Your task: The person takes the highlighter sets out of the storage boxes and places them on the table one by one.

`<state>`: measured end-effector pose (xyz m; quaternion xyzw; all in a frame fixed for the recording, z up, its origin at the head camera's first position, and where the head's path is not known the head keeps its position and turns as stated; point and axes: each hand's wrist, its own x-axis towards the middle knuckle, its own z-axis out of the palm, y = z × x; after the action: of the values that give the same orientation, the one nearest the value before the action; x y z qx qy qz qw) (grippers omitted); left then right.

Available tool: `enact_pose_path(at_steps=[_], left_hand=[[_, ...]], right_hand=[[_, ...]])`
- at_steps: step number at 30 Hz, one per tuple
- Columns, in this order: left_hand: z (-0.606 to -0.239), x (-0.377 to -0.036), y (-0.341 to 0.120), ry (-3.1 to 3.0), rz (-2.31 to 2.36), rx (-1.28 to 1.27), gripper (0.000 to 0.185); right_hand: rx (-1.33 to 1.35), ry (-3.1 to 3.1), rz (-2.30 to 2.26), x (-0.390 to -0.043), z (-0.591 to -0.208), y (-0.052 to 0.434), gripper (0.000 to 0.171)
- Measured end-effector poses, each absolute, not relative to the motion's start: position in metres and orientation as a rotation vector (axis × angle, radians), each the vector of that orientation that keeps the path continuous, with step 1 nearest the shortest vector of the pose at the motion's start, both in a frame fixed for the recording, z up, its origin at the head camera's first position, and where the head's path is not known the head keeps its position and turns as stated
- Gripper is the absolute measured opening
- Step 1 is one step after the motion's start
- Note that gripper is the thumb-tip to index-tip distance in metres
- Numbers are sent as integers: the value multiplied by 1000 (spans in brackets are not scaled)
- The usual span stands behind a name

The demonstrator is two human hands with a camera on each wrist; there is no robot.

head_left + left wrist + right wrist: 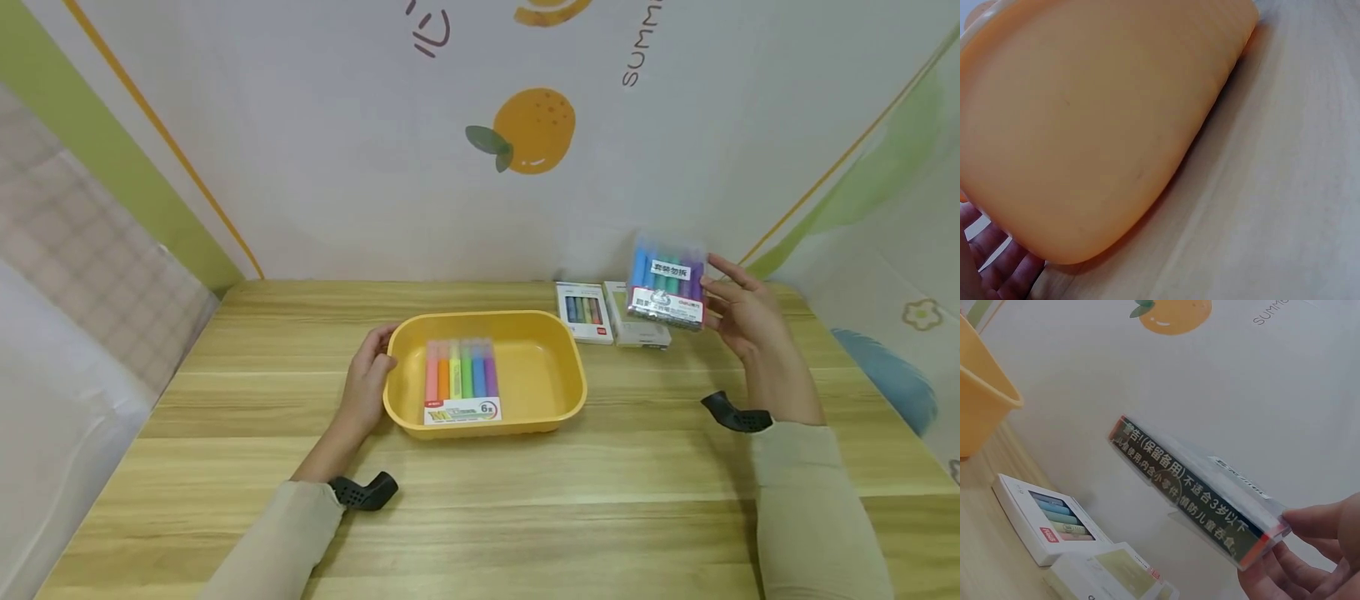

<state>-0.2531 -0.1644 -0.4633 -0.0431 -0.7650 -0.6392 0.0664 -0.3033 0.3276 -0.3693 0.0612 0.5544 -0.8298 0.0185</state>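
A yellow plastic tray (pixel 534 367) stands on the wooden table, and in its left half lies a pack of highlighters (pixel 461 379) in several colours. My left hand (pixel 367 375) grips the tray's left rim, thumb at the rim and fingers down the outer wall. At the back right, my right hand (pixel 750 312) pinches the right edge of a clear pack of markers (pixel 666 287) with a white label. The right wrist view shows the pack's dark printed end (pixel 1179 487), tilted and raised above two small white boxes.
Beside the tray's right end lies a white box with a window showing coloured sticks (pixel 583 312). A second white box (pixel 637 329) with a yellow-green panel lies against it, partly under the raised pack in the head view. A printed cloth (pixel 360 167) hangs behind the table.
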Motion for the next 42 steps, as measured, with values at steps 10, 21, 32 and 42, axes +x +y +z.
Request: enact_pose_path(at_steps=[10, 21, 32, 42], left_hand=[[-464, -253, -164, -2303, -1929, -132, 52], [-465, -254, -164, -2286, -1932, -142, 52], [-464, -254, -164, -2307, -1943, -135, 52], [-463, -253, -163, -2314, -1932, -135, 52]], right_hand=[[262, 1630, -2695, -307, -376, 338, 37], [369, 1646, -2666, -310, -384, 354, 63], [421, 1633, -2645, -310, -394, 368, 68], [530, 1647, -2616, -309, -402, 378, 60]])
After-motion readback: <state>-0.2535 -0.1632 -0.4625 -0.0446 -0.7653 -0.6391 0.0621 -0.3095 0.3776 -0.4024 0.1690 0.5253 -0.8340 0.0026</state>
